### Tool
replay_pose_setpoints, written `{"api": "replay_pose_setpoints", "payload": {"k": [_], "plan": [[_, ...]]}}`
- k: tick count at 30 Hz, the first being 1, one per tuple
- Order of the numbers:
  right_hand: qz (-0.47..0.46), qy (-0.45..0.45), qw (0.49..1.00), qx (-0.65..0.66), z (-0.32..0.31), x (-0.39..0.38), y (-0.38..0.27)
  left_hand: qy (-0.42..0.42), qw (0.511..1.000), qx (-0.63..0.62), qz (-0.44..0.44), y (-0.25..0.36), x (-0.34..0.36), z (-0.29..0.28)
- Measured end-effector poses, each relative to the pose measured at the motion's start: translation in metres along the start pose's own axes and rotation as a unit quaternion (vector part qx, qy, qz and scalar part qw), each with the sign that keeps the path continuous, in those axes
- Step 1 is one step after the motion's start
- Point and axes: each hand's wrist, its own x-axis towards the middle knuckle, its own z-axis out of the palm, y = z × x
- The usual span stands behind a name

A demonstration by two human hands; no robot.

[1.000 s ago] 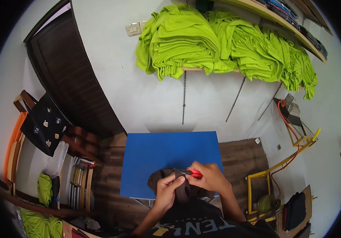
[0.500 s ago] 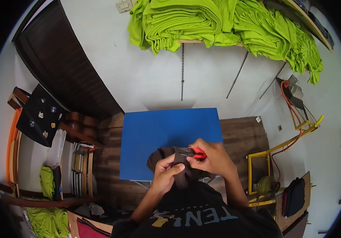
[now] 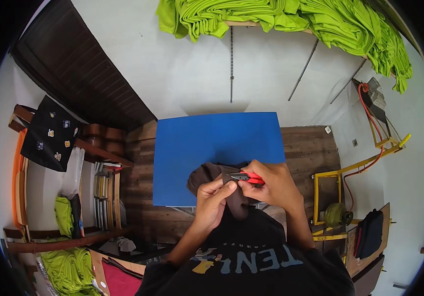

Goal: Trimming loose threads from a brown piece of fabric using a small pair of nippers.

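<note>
Hands have drawn closer: right hand (image 3: 271,185) grips red snips (image 3: 248,177) over brown cloth (image 3: 207,175).

Wood table (image 3: 305,148) w/ blue sheet (image 3: 212,148) flat on it; dark brown cloth (image 3: 207,175) on sheet.

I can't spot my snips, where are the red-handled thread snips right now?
In the head view, the red-handled snips are in your right hand, centre frame, over the dark fabric at the blue mat's near edge.
</note>
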Motion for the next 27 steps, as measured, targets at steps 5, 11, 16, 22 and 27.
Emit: {"api": "replay_pose_setpoints", "payload": {"k": [5,11,16,22,27], "plan": [[0.011,-0.013,1.0,-0.001,-0.001,-0.005,0.005,-0.003,0.999,0.036,0.025,-0.001,-0.002,-0.003],[0.011,-0.01,1.0,0.025,-0.001,-0.01,0.005,-0.038,0.999,0.017,0.023,-0.002,-0.011,0.002],[0.05,-0.005,0.998,0.027,0.001,-0.017,0.012,-0.076,0.997,-0.017,0.008,-0.011,-0.009,-0.001],[0.054,-0.002,0.996,0.071,-0.007,-0.034,0.023,-0.063,0.998,0.003,0.032,-0.024,-0.002,0.003],[0.049,-0.027,0.994,0.09,-0.015,-0.048,0.031,-0.068,0.997,0.009,0.027,-0.032,0.001,0.009]]}}
